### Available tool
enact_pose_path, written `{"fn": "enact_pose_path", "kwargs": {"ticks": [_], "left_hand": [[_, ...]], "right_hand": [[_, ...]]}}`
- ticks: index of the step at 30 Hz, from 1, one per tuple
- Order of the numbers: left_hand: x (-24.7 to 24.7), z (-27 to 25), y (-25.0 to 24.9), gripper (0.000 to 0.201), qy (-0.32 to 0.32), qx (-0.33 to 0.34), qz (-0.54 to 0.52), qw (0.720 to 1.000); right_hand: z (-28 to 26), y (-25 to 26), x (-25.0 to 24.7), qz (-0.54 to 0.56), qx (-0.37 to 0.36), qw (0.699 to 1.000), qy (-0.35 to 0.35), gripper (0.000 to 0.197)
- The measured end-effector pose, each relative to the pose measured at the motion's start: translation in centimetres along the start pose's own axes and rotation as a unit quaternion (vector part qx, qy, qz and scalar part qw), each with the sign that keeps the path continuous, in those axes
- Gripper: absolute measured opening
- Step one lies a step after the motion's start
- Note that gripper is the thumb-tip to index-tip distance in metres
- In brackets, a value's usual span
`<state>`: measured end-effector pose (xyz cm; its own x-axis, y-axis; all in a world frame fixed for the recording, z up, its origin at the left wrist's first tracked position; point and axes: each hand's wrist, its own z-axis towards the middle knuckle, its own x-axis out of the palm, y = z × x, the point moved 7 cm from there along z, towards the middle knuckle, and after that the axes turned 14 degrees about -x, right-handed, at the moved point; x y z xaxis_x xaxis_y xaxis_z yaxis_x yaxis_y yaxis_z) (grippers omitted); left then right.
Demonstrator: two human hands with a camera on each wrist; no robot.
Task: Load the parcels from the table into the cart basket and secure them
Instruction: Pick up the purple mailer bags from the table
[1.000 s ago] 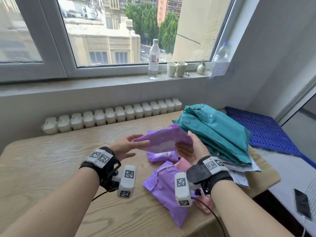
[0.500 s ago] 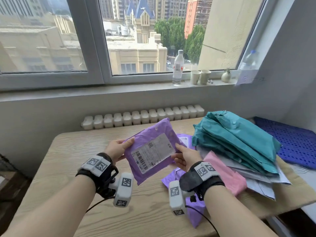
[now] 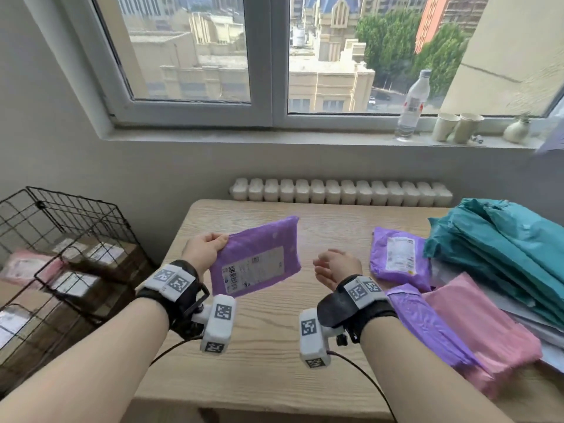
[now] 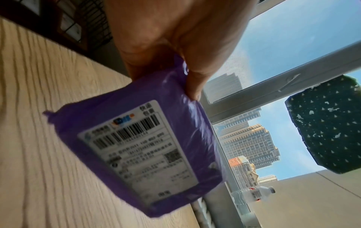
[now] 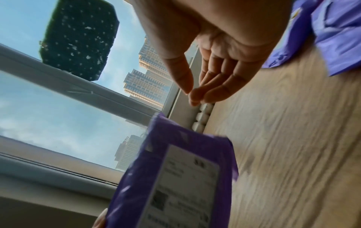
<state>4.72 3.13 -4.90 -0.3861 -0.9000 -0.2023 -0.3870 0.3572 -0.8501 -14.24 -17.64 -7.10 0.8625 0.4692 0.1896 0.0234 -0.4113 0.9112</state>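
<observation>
A purple parcel point(image 3: 258, 257) with a white shipping label hangs above the wooden table point(image 3: 265, 361); my left hand point(image 3: 206, 250) pinches its left edge, thumb on top. The left wrist view shows that parcel point(image 4: 140, 148) close up, label facing the camera, under my left hand point(image 4: 187, 66). My right hand point(image 3: 334, 265) hovers empty to the right of the parcel, fingers loosely curled; the right wrist view shows this hand point(image 5: 213, 74) holding nothing, with the parcel point(image 5: 175, 182) below it. The black wire cart basket point(image 3: 45, 227) stands left of the table with brown boxes and a pink parcel inside.
On the table's right lie another purple parcel point(image 3: 399, 257), a second purple one point(image 3: 427, 325), a pink parcel point(image 3: 482, 328) and a teal stack point(image 3: 503, 245). A bottle point(image 3: 412, 105) and paper cups point(image 3: 457, 126) stand on the windowsill. A white radiator point(image 3: 338, 192) runs behind the table.
My right hand has let go of the purple parcel, which my left hand alone now holds and carries left. The view has swung left, bringing the wire basket into sight.
</observation>
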Motion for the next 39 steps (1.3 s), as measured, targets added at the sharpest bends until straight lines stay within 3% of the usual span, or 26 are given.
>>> {"fn": "enact_pose_path", "kwargs": {"ticks": [4,8,13,21,25,31,36,39], "left_hand": [[-5.1,0.1,-1.0,0.021,0.006,0.036,0.038,0.999],[-13.2,1.9,-1.4,0.020,-0.019,0.059,0.062,0.996],[-24.2,4.3,-1.1,0.021,-0.043,0.067,0.052,0.995],[-41.5,9.6,1.7,0.018,-0.067,0.038,0.073,0.994],[-47.8,11.5,1.9,0.018,-0.084,0.027,0.071,0.994],[-53.4,14.4,1.7,0.020,-0.098,0.016,0.053,0.994],[-56.9,18.0,1.7,0.020,-0.145,0.004,0.039,0.989],[-59.2,20.9,-0.3,0.017,-0.173,0.022,0.037,0.984]], "right_hand": [[-1.4,2.3,6.9,-0.059,-0.088,0.994,0.031,0.032],[-4.1,1.5,18.2,-0.104,-0.147,0.975,0.130,0.034],[-8.7,-3.4,32.3,-0.158,-0.134,0.948,0.243,0.036],[-13.1,-12.6,50.0,-0.336,-0.149,0.870,0.329,0.039],[-15.4,-15.3,55.8,-0.420,-0.144,0.812,0.379,0.019],[-16.0,-16.7,62.7,-0.486,-0.172,0.738,0.435,0.018],[-14.7,-18.1,68.3,-0.554,-0.225,0.650,0.470,0.016],[-12.7,-19.2,72.8,-0.545,-0.214,0.658,0.474,0.011]]}}
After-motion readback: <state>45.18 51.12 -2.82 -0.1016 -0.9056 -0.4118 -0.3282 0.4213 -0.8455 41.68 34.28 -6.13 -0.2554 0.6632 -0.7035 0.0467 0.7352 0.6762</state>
